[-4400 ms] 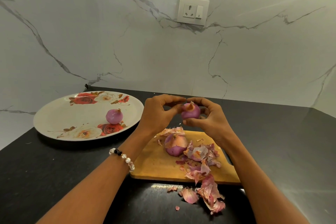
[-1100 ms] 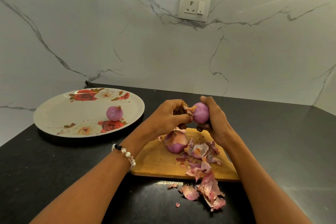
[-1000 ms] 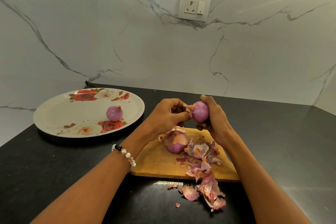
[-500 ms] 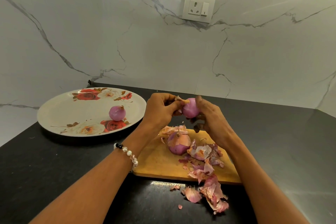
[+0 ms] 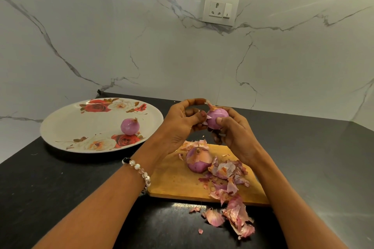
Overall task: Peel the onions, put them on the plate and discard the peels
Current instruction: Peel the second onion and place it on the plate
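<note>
My right hand (image 5: 234, 133) grips a small purple onion (image 5: 217, 117) above the wooden cutting board (image 5: 174, 180). My left hand (image 5: 181, 125) has its fingers curled at the onion's left side and pinches a bit of its skin near the tip. A partly peeled onion (image 5: 198, 160) lies on the board. A peeled onion (image 5: 130, 126) sits on the floral plate (image 5: 77, 125) at the left. Loose peels (image 5: 232, 194) cover the board's right part and spill onto the black counter.
The black counter (image 5: 50, 194) runs to a white marble wall with a socket (image 5: 220, 10). The plate lies left of the board. More peel scraps (image 5: 214, 217) lie on the counter in front of the board.
The onion has turned in my hands, its tip now up and left. My left fingers shifted along it, picking at the skin. The view moved slightly.
</note>
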